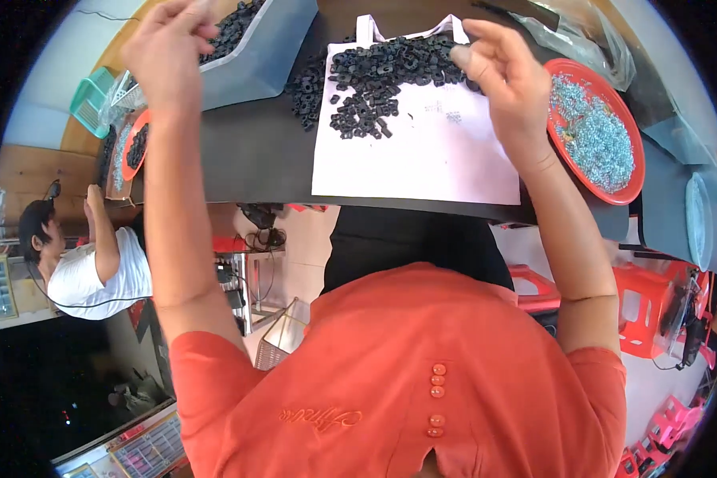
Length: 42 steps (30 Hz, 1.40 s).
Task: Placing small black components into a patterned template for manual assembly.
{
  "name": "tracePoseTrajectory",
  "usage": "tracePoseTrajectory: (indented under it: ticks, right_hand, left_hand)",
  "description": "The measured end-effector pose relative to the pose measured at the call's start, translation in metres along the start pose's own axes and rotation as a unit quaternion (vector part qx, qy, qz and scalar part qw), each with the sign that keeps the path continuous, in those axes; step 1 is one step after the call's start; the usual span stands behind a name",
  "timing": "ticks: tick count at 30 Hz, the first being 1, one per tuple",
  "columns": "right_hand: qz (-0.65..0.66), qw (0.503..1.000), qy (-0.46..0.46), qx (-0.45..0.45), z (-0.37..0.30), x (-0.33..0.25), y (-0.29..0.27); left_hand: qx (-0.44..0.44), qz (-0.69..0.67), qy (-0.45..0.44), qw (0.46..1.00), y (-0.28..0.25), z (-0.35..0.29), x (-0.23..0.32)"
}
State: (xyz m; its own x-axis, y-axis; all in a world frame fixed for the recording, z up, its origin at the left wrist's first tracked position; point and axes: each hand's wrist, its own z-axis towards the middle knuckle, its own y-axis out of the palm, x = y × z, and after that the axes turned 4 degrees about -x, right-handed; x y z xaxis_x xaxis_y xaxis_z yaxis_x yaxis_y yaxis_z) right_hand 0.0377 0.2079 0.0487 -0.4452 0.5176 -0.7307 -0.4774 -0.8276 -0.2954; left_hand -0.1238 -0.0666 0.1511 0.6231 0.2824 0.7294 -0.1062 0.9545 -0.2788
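My left hand (171,52) is raised over the near side of a grey plastic bin (251,68) holding small black parts (232,32). Its fingers are curled together and slightly blurred; whatever they may hold is too small to make out. At the right edge of a pale tote bag (422,163) lying flat, my right hand (509,80) hovers with thumb and forefinger apart and the other fingers bent. Nothing shows between them. Many small black plastic pieces (366,88) are heaped on the bag's upper part, near its handles, and some lie on the dark table to its left.
A red round tray (637,143) of small bluish clear pieces (601,147) sits right of the bag. Clear plastic wrap (581,40) lies behind it. At left are a green basket (93,102) and another red tray (138,147). A person in white (99,267) sits there. Red stools (643,307) stand at right.
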Motion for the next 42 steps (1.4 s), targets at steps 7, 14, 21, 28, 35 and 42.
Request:
tracePoseTrajectory:
  ticks: [7, 14, 21, 28, 35, 42]
  right_hand:
    - [0.196, 0.972, 0.126, 0.021, 0.007, -0.007, -0.004]
    - [0.268, 0.949, 0.163, 0.005, 0.009, 0.0, -0.006]
    - [0.215, 0.957, 0.193, -0.002, 0.011, 0.001, -0.007]
    - [0.208, 0.967, 0.143, -0.043, 0.01, 0.024, -0.009]
    - [0.111, 0.972, 0.1, -0.18, 0.005, 0.012, 0.001]
    - [0.148, 0.955, 0.136, -0.217, 0.002, 0.005, 0.008]
  left_hand:
    - [-0.029, 0.327, 0.282, 0.901, 0.024, -0.02, -0.018]
    - [-0.292, 0.208, 0.315, 0.879, 0.125, -0.118, -0.012]
    - [-0.335, 0.224, 0.288, 0.869, 0.148, -0.134, -0.024]
    - [-0.303, 0.033, 0.072, 0.95, 0.137, -0.137, -0.014]
    - [-0.261, -0.345, -0.327, 0.84, 0.123, -0.137, 0.013]
    - [-0.185, -0.492, -0.392, 0.755, 0.119, -0.153, 0.01]
